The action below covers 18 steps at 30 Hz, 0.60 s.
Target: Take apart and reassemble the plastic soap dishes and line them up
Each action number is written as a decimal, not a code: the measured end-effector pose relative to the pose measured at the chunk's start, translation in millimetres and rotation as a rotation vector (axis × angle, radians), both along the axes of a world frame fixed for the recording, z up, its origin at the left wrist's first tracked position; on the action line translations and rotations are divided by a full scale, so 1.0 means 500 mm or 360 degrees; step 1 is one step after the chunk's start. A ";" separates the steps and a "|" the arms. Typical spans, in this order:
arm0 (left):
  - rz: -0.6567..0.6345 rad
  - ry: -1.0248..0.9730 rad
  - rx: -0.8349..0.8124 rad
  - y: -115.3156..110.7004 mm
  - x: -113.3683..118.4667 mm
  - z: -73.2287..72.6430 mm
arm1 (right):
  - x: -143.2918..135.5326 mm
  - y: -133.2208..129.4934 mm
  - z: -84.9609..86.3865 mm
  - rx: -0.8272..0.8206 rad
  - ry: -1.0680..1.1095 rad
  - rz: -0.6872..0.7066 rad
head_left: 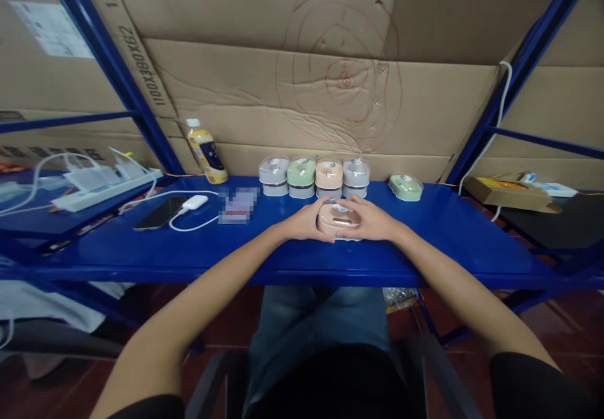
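Note:
Between my two hands, at the front of the blue shelf, is a pinkish-beige lidded box [338,215] with a label on top. My left hand [309,220] wraps round its left side, and my right hand [371,219] clasps its right side. Behind them stands a row of similar boxes in stacks: a grey stack [274,176], a green stack [301,177], a peach stack [329,178] and another grey stack [356,177]. A single green box [405,187] sits apart to the right. My fingers partly hide the held box's sides.
On the left of the blue shelf [453,236] are a phone [163,212], a white charger [195,202] with cable, a blurred packet [238,206] and a yellow bottle [207,151]. A power strip [106,190] lies further left. An open carton [512,194] is at right. Cardboard [226,92] backs the shelf.

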<state>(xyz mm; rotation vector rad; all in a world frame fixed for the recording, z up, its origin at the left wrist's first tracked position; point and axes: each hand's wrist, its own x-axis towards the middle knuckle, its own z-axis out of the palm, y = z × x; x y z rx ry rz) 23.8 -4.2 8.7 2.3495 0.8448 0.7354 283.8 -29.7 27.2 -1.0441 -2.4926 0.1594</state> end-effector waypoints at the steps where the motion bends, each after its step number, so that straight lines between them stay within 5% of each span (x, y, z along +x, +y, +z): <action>1: -0.0007 0.0007 -0.0005 0.001 -0.002 0.000 | -0.001 -0.002 0.002 -0.0001 -0.0021 0.0000; 11: -0.0069 0.0114 -0.0085 0.012 -0.019 -0.004 | -0.031 -0.027 0.014 0.0019 -0.0260 -0.0131; 18: 0.0149 0.0032 0.0120 0.031 -0.026 -0.012 | 0.059 -0.046 0.034 -0.0106 -0.0134 0.0069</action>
